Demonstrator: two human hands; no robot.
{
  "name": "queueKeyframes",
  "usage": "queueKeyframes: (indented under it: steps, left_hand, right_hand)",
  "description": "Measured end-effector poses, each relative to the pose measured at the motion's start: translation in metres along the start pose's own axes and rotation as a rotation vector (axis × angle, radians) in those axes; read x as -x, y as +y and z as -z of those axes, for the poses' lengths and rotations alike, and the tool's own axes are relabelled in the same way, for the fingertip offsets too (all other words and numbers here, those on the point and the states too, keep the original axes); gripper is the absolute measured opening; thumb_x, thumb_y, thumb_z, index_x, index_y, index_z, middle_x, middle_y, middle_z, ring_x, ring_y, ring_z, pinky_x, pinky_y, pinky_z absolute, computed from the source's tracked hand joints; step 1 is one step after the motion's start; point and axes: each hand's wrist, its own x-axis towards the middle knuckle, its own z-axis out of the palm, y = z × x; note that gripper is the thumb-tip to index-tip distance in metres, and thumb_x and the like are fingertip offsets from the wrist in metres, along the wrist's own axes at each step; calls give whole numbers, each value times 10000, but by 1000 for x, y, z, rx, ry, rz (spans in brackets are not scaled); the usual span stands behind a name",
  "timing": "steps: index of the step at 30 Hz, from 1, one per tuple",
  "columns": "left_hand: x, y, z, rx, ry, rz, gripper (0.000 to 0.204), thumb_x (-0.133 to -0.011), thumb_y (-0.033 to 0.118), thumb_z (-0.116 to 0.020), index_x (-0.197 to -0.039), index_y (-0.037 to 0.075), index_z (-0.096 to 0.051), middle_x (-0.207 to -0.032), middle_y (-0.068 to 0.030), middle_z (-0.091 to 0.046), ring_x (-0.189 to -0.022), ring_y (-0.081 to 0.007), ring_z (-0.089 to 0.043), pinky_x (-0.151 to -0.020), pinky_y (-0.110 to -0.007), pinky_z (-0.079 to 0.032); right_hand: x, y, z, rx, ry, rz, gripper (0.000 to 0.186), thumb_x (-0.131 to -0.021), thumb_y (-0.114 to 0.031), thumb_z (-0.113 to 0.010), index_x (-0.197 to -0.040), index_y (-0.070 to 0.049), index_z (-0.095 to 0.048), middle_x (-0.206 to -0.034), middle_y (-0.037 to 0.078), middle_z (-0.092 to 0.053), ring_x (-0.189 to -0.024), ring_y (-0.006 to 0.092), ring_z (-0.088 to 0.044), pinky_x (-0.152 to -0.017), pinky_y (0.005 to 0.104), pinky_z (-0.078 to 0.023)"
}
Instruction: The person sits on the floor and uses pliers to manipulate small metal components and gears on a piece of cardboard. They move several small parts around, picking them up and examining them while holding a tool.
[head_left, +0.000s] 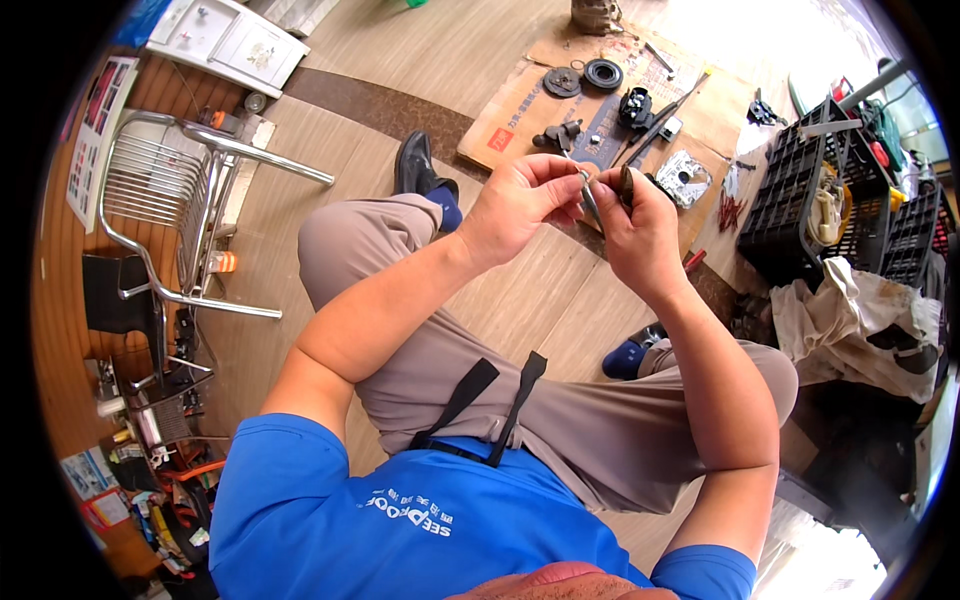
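Note:
In front of me my left hand (515,208) and my right hand (640,225) meet, fingers closed on a small silvery metal piece (590,200) whose exact shape is unclear. A dark rounded item (627,187) also sits in my right fingers. Beyond them a cardboard sheet (520,95) bears a black ring (603,73), a grey disc (562,82), a black housing (636,108), a dark metal fitting (555,137), long thin black pieces and a silver perforated part (685,178).
Black plastic crates (785,205) with assorted items stand at the right, a crumpled pale cloth (850,320) below them. Small red pieces (730,215) lie beside the crates. A chrome chair (150,190) and cluttered tools (160,470) are at the left. My legs are bent around the work spot.

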Motion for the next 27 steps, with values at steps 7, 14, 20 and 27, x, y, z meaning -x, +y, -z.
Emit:
queueKeyframes:
  steps: [7, 14, 20, 27]
  left_hand:
    - [1, -2, 0, -51, 6, -59, 186, -912, 73, -625, -1085, 7, -610, -938, -52, -657, -802, -113, -621, -734, -252, -520]
    - [3, -2, -6, -210, 66, -147, 131, -894, 39, -641, -1020, 14, -616, -908, -26, -654, -805, -62, -603, -717, -201, -502]
    - [3, -2, -9, -260, 141, -223, 103, -889, 2, -625, -990, -6, -604, -907, -38, -662, -847, -80, -609, -771, -225, -509]
    - [4, -1, -11, -406, 189, -259, 118, -896, -4, -617, -1012, -13, -596, -915, -52, -661, -858, -96, -627, -784, -231, -521]
  right_hand:
    - [2, 8, -7, -270, -78, -155, 110, -933, -106, -583, -899, -5, -608, -715, -10, -559, -654, 63, -476, -588, 245, -426]
    - [1, 9, -7, -244, -74, -123, 106, -934, -99, -572, -911, -3, -612, -717, -8, -563, -654, 63, -476, -587, 245, -422]
    - [-1, 9, -2, -198, -46, -181, 107, -926, -108, -583, -916, -8, -618, -719, 2, -574, -658, 65, -487, -590, 247, -426]
    - [-3, 6, -3, -107, 29, -72, 113, -910, -113, -604, -916, -1, -611, -676, 23, -580, -628, 77, -501, -584, 263, -440]
